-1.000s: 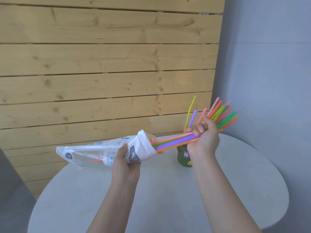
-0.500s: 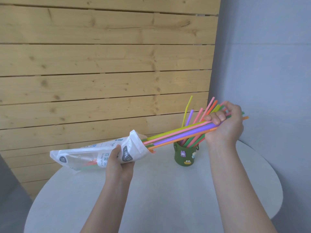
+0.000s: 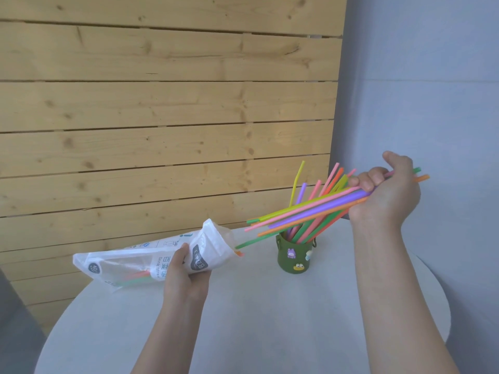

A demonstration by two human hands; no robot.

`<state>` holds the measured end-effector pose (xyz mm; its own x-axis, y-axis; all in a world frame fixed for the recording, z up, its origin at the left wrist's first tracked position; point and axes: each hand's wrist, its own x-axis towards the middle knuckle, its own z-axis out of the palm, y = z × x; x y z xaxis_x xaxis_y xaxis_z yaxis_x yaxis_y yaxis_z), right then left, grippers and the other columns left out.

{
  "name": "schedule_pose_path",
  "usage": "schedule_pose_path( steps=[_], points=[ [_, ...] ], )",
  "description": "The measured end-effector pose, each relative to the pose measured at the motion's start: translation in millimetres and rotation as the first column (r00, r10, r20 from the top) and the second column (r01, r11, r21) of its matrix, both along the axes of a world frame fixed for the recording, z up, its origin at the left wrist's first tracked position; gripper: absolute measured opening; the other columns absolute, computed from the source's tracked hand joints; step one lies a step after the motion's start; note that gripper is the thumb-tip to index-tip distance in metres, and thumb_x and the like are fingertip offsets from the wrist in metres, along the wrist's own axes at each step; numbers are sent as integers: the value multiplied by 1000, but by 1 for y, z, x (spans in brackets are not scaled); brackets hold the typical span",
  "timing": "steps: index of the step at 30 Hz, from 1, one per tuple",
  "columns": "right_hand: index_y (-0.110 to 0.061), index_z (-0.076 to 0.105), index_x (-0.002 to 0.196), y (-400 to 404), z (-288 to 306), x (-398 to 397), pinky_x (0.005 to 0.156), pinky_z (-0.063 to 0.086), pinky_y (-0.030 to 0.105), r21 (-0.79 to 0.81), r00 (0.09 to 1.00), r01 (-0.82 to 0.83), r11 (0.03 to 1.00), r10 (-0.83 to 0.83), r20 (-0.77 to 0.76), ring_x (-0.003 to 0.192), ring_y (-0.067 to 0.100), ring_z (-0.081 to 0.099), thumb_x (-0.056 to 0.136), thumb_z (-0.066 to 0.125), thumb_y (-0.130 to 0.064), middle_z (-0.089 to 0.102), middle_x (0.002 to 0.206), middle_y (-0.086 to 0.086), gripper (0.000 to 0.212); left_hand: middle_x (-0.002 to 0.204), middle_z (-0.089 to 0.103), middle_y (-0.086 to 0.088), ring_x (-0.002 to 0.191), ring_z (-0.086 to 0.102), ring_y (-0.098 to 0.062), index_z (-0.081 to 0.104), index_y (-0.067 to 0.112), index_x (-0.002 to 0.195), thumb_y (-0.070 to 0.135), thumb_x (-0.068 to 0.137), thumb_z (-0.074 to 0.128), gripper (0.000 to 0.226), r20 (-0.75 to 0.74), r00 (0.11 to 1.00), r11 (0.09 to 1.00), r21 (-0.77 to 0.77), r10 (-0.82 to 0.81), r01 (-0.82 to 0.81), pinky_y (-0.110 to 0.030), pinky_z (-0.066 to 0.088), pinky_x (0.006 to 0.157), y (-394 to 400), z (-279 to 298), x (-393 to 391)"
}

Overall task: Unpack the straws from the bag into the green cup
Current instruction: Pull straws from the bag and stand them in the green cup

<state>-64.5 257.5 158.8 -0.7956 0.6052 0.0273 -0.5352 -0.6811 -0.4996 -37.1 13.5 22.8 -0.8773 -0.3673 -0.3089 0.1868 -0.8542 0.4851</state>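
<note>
My left hand grips the white plastic straw bag above the table, its open mouth pointing right. A few straws show through the bag, and a green one pokes out of the mouth. My right hand grips a bundle of coloured straws, held nearly level and clear of the bag, above the green cup. The cup stands on the table at the back and holds several straws leaning right.
The round grey table carries only the cup. A wooden slat wall stands close behind it, and a grey wall rises to the right. The table's edge curves away at the right and front.
My right hand has pulled the straw bundle rightward and fully out of the bag. My left hand has kept its hold on the bag.
</note>
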Motion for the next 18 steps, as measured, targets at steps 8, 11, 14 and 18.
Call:
schedule_pose_path(
  steps=[8,11,14,18],
  points=[
    [-11,39,67,6,1,-4,46,31,23,103,991,130,986,-132,13,39,18,21,79,55,-10,22,41,-4,20,95,62,-6,88,63,-19,52,9,98,9,98,46,6,-7,1000,1000,-12,-6,6,-38,46,95,3,2,1],
    [-11,41,69,8,3,-5,44,33,21,149,983,177,973,-182,18,38,18,21,79,54,-9,23,39,-5,16,95,62,-6,89,63,-19,52,9,100,8,98,46,6,-13,1000,1000,-5,-10,10,-38,46,96,3,1,1],
    [-13,45,69,8,4,-5,44,32,21,216,972,228,949,-235,6,37,18,22,79,53,-8,25,37,-5,14,95,62,-6,89,63,-20,52,9,99,9,98,46,6,-23,1000,1000,-4,-14,14,-39,46,96,3,1,0],
    [-15,47,68,6,9,-4,41,33,21,323,960,264,909,-279,0,36,18,25,80,51,-9,28,35,-6,13,94,61,-6,88,63,-19,52,9,97,9,98,44,8,-34,999,999,-10,-32,32,-38,46,96,2,1,0]
  ],
)
